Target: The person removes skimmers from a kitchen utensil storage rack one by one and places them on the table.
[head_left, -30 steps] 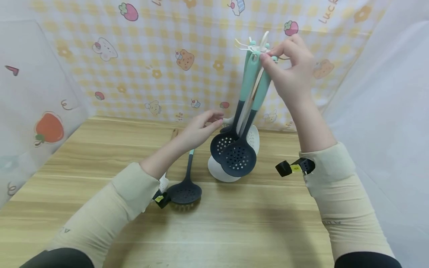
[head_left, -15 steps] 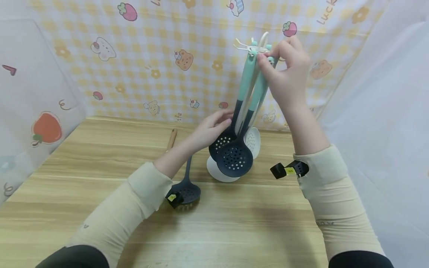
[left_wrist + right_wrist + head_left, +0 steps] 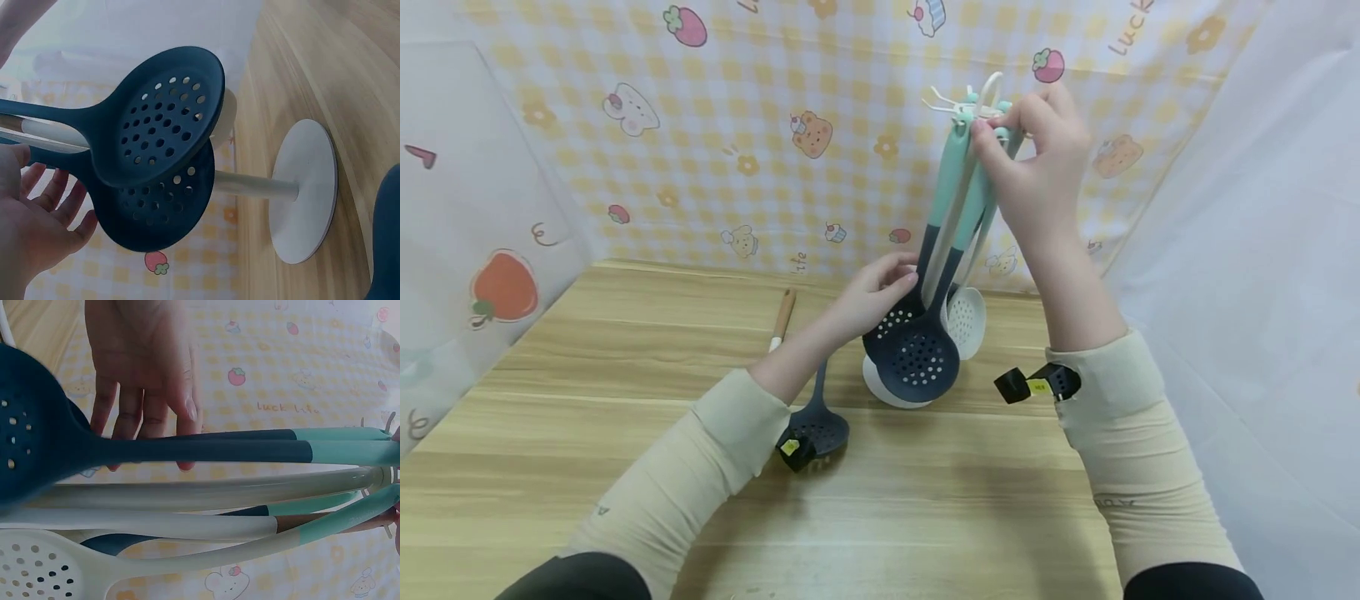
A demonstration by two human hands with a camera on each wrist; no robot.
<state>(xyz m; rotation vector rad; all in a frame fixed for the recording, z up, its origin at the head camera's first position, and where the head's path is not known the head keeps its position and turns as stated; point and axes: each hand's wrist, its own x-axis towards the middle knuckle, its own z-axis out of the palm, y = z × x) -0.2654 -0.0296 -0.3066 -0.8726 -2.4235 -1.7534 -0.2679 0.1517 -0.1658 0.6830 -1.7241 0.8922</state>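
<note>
Skimmer [image 3: 891, 327], the dark holed one on the left of the rack [image 3: 257, 185], is what I am watching on my feeds. It hangs bowl down, its long axis steep, the handle end leaning a little to the right, and its bowl is partly hidden by a second dark skimmer [image 3: 917, 362] on the near side. From the left hand [image 3: 875, 302] it lies just to the right, so I count that hand nearer its neck; the right hand [image 3: 1047, 158] is up at the handle ends. I see the left fingers loosely bent and parted, reaching behind the dark shaft; whether they touch it I cannot tell. The right thumb and fingers pinch the top of the rack among its hooks; whether a handle end is caught too, I cannot tell.
</note>
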